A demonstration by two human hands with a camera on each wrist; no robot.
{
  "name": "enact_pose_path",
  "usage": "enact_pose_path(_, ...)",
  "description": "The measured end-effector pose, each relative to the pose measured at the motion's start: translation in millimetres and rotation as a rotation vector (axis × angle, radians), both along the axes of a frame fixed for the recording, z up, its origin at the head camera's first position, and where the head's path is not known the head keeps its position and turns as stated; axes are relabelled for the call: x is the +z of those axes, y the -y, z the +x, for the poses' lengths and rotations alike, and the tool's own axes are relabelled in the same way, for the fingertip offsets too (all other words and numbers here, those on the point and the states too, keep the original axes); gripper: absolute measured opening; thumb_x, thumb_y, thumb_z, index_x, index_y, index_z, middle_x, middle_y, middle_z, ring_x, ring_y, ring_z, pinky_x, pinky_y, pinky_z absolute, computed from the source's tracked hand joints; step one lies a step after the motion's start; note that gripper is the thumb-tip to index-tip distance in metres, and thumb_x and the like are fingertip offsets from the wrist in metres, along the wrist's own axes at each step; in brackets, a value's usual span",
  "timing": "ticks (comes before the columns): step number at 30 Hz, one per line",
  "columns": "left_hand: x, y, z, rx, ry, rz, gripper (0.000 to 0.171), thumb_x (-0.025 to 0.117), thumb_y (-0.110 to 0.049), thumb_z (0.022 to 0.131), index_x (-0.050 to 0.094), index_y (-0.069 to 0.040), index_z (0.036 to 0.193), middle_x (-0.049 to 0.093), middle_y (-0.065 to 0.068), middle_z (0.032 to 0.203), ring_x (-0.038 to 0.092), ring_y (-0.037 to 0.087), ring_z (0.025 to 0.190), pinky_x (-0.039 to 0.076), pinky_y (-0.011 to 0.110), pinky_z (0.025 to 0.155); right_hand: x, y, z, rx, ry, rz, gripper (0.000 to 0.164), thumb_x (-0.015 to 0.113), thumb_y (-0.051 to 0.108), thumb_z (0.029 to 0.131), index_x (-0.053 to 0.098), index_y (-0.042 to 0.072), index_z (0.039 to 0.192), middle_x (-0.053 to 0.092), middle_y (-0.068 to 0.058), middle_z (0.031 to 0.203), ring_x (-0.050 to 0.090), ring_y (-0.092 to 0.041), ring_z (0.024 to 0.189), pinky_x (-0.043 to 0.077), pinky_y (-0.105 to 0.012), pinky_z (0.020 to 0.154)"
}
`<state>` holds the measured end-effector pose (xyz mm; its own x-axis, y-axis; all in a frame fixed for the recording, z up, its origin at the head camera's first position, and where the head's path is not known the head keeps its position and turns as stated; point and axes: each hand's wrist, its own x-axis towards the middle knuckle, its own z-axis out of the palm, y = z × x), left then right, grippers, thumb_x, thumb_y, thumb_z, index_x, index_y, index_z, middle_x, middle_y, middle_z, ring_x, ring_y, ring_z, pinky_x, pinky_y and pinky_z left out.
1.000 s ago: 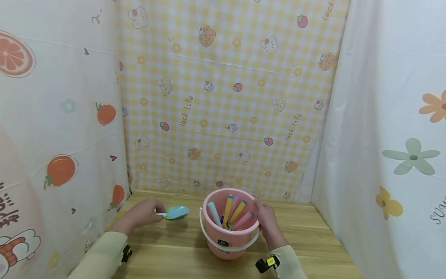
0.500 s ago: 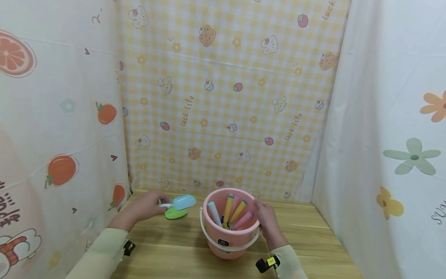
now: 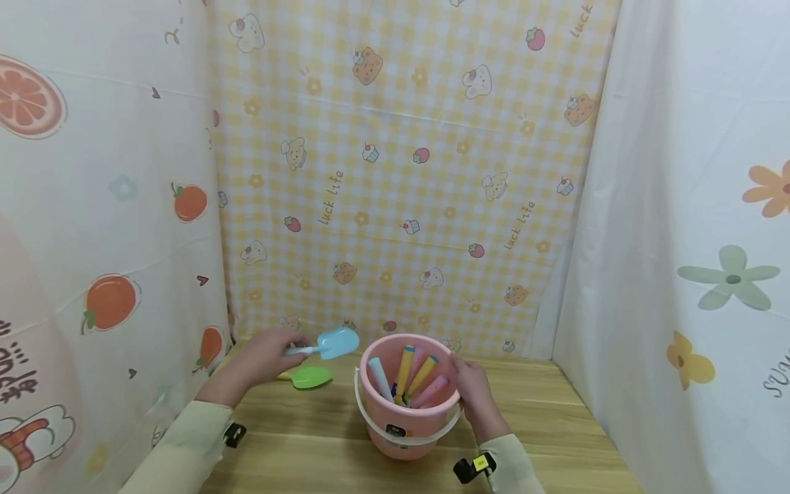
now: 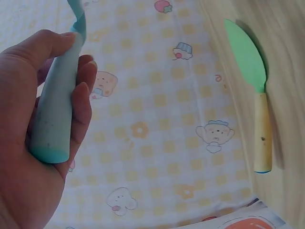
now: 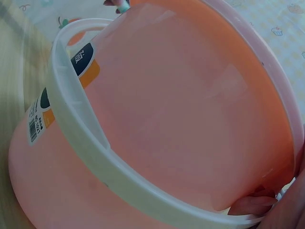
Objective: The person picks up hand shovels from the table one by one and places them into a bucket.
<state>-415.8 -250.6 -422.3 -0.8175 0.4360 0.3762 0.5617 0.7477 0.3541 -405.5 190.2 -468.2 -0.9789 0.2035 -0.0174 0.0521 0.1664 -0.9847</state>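
Note:
My left hand (image 3: 276, 351) grips a light blue toy shovel (image 3: 338, 342) by its pale handle (image 4: 56, 102), its blade pointing right toward the bucket. Below it on the table lies a green shovel (image 3: 311, 377) with a yellow handle (image 4: 263, 131). My right hand (image 3: 472, 390) holds the pink bucket (image 3: 404, 425) by the right side of its rim, fingers at the handle's end in the right wrist view. Several tool handles stand inside the bucket, among them a light blue one (image 3: 380, 377), yellow ones (image 3: 404, 370) and a pink one (image 3: 428, 391); their lower ends are hidden.
The bucket's white carrying handle (image 3: 407, 439) hangs down its front. A wood-grain table (image 3: 524, 412) carries everything. A yellow checked cloth (image 3: 395, 206) closes the back, with white printed cloths (image 3: 123, 206) at both sides.
My left hand has lifted the blue shovel off the green one and moved it up and right. The green shovel stays on the table. Right hand and bucket have not moved.

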Motion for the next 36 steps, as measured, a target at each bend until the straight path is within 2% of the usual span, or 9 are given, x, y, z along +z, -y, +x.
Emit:
enact_pose_path(8, 12.1, -15.9, 4.6, 0.007, -0.075, -0.049, 0.016, 0.081, -0.025, 0.104, 0.082, -0.022, 0.12, 0.078, -0.008, 0.109, 0.073, 0.016, 0.099, 0.061, 0.05, 0.087, 0.6, -0.7, -0.4, -0.008, -0.001, -0.015, 0.058, 0.053, 0.042, 0.116, 0.065, -0.012, 0.135, 0.07, -0.015, 0.097, 0.067, -0.017, 0.07, 0.058, -0.028, 0.06)
enact_pose_path(15, 24.8, -37.5, 6.5, -0.052, -0.099, -0.08, 0.014, 0.078, -0.031, 0.106, 0.081, -0.029, 0.12, 0.078, -0.013, 0.112, 0.073, 0.014, 0.102, 0.061, 0.048, 0.089, 1.3, -0.2, 1.8, -0.01, 0.001, -0.021, 0.059, 0.053, 0.043, 0.116, 0.065, -0.012, 0.133, 0.07, -0.014, 0.095, 0.066, -0.016, 0.067, 0.056, -0.027, 0.056)
enact_pose_path(24, 37.9, -69.4, 9.9, -0.106, -0.152, -0.168, 0.013, 0.081, -0.031, 0.104, 0.079, -0.029, 0.116, 0.077, -0.013, 0.109, 0.072, 0.009, 0.092, 0.06, 0.038, 0.079, 0.5, 0.0, 0.0, -0.004, -0.011, -0.027, 0.058, 0.054, 0.042, 0.116, 0.068, -0.012, 0.129, 0.073, -0.015, 0.096, 0.069, -0.018, 0.071, 0.06, -0.03, 0.061)
enact_pose_path(30, 43.7, -91.8, 8.2, -0.139, -0.133, -0.204, 0.012, 0.083, -0.026, 0.101, 0.079, -0.027, 0.112, 0.073, -0.016, 0.1, 0.063, 0.002, 0.084, 0.057, 0.034, 0.077, -0.4, -1.1, -0.8, -0.012, 0.003, -0.026, 0.06, 0.053, 0.045, 0.116, 0.067, -0.011, 0.132, 0.073, -0.016, 0.1, 0.07, -0.019, 0.074, 0.061, -0.031, 0.064)
enact_pose_path(36, 49.9, -109.1, 9.3, -0.167, -0.08, -0.216, 0.009, 0.085, -0.029, 0.1, 0.081, -0.029, 0.108, 0.073, -0.018, 0.098, 0.064, 0.004, 0.085, 0.058, 0.036, 0.08, -1.4, -1.1, -1.2, -0.007, 0.003, -0.021, 0.061, 0.053, 0.046, 0.116, 0.067, -0.011, 0.133, 0.073, -0.016, 0.101, 0.069, -0.018, 0.074, 0.06, -0.031, 0.063)
